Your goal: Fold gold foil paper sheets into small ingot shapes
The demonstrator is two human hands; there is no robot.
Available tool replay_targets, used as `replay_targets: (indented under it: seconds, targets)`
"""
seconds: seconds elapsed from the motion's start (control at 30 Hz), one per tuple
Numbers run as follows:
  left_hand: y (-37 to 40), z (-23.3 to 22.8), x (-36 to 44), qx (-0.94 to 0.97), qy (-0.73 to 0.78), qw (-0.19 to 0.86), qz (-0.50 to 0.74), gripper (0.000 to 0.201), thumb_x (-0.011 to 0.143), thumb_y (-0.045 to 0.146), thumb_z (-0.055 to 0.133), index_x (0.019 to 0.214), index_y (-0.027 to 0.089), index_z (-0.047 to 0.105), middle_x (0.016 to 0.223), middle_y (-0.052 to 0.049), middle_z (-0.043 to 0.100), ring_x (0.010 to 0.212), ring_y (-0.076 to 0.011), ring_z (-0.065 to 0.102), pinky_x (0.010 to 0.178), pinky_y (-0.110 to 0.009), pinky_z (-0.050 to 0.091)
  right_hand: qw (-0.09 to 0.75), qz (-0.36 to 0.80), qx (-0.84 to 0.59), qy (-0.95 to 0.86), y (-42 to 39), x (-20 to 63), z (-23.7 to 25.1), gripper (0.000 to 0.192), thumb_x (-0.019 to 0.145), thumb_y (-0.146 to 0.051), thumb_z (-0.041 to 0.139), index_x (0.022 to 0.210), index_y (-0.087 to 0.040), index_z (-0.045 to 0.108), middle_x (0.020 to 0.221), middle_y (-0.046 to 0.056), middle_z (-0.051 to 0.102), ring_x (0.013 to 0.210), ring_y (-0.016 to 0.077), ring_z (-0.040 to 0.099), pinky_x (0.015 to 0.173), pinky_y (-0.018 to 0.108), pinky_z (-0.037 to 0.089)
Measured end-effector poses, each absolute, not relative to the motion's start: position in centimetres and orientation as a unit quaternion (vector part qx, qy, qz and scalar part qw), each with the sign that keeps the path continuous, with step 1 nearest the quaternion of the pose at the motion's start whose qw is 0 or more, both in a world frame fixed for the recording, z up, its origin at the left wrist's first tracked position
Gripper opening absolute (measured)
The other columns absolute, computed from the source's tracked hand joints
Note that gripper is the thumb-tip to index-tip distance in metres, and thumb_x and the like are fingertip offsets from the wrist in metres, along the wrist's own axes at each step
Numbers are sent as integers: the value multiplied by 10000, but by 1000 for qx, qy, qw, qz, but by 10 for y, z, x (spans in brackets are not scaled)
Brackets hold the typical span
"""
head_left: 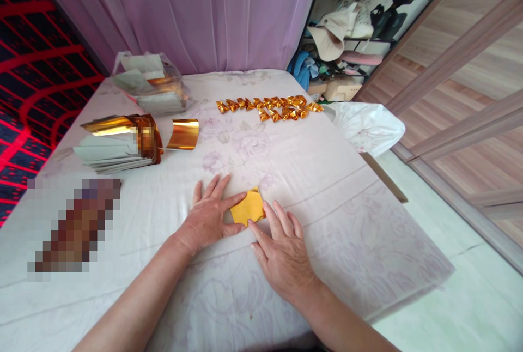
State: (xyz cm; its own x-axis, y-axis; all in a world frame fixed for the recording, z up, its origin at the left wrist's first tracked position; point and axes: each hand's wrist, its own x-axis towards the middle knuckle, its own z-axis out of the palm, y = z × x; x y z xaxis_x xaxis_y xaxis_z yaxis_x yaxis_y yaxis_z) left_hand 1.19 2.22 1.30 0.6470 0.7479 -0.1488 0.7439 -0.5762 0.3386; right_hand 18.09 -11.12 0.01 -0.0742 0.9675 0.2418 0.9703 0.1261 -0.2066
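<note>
Hands: 2 bare hands are placed palm-down around a small gold sheet, neither closed into a fist.
Left hand (206,218): fingers are spread; the sheet's left side is held down by index finger and thumb, pressed rather than pinched.
Right hand (286,251): fingers are loosely extended; the lower and right edges are touched by 2 fingertips, and no closed grip is seen.
Folded gold sheet (247,208): it is laid flat on the cloth between both hands, framed by the left thumb and index finger on 1 side and by the right fingertips on the other; several corners are shown in its outline.
Fold: a creasing step is judged to be in hand; even pressure along the edge seems called for, with the sheet kept from sliding by the left hand.
Cloth (347,177): a pale floral cover is spread beneath everything handled.
Stack (122,147): gold-faced sheets are piled to the left, with 1 curled gold sheet (183,135) just beside them.
Clear bag (177,68): more sheets are held in it, behind the stack.
Gold pieces (278,102): folded shapes are lined up in rows at the far side.
White bag (371,123): it is placed by the right edge.
Curtain (212,19): purple fabric is hung behind.
</note>
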Motion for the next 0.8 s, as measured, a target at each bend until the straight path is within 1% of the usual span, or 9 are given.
replay_targets:
  seconds: [0.17, 0.3, 0.47, 0.53, 0.6, 0.67, 0.73, 0.8]
  targets:
    - [23, 10, 11, 892, 411, 187, 19, 714, 721, 559, 734, 1382, 402, 514, 1634, -34, 178, 1478, -413, 122, 1143, -665, 26, 158, -18, -682, -713, -116, 187, 1, 315, 913, -377, 585, 1207, -297, 664, 1509, 130, 425, 1402, 325, 335, 1093, 539, 244]
    - [23, 11, 11, 892, 412, 188, 7, 725, 718, 547, 739, 1389, 412, 500, 1634, -41, 178, 1482, -409, 114, 1140, -670, 34, 165, -28, -698, -696, -117, 195, 1, 296, 919, -356, 573, 1186, -279, 677, 1497, 143, 437, 1397, 325, 347, 1088, 543, 256]
    - [24, 13, 10, 894, 408, 185, 8, 728, 715, 534, 743, 1390, 410, 500, 1635, -37, 177, 1478, -419, 122, 1138, -675, 36, 157, -49, -712, -682, -118, 205, -2, 292, 934, -330, 547, 1188, -271, 679, 1484, 138, 455, 1377, 326, 376, 1073, 543, 285]
    - [24, 13, 10, 894, 407, 186, 7, 726, 718, 533, 738, 1392, 405, 499, 1636, -35, 170, 1480, -415, 117, 1140, -670, 36, 153, -55, -711, -684, -119, 207, -2, 303, 934, -323, 541, 1195, -247, 674, 1477, 142, 462, 1374, 325, 377, 1074, 539, 294]
    - [24, 12, 10, 894, 407, 187, 8, 726, 720, 532, 733, 1394, 401, 498, 1637, -37, 166, 1482, -410, 110, 1142, -666, 36, 154, -67, -702, -692, -119, 207, 0, 342, 938, -314, 522, 1235, -197, 646, 1475, 160, 460, 1378, 323, 369, 1080, 533, 301]
    - [24, 12, 10, 894, 408, 186, 10, 730, 714, 533, 736, 1392, 402, 500, 1637, -38, 167, 1482, -410, 111, 1141, -667, 37, 155, -76, -688, -704, -116, 205, 4, 401, 946, -296, 495, 1310, -154, 586, 1488, 170, 444, 1394, 314, 344, 1095, 532, 292]
    - [24, 11, 10, 893, 411, 184, 9, 730, 709, 535, 739, 1389, 407, 503, 1635, -38, 175, 1480, -413, 118, 1139, -670, 42, 152, -65, -663, -730, -111, 202, 7, 445, 951, -273, 477, 1375, -150, 523, 1503, 147, 433, 1417, 296, 309, 1119, 537, 263]
    - [24, 10, 10, 893, 412, 182, 6, 729, 712, 537, 737, 1390, 410, 500, 1634, -39, 181, 1480, -413, 122, 1139, -669, 46, 138, -27, -625, -768, -105, 198, 9, 460, 952, -262, 478, 1401, -166, 493, 1500, 105, 449, 1434, 272, 283, 1144, 537, 228]
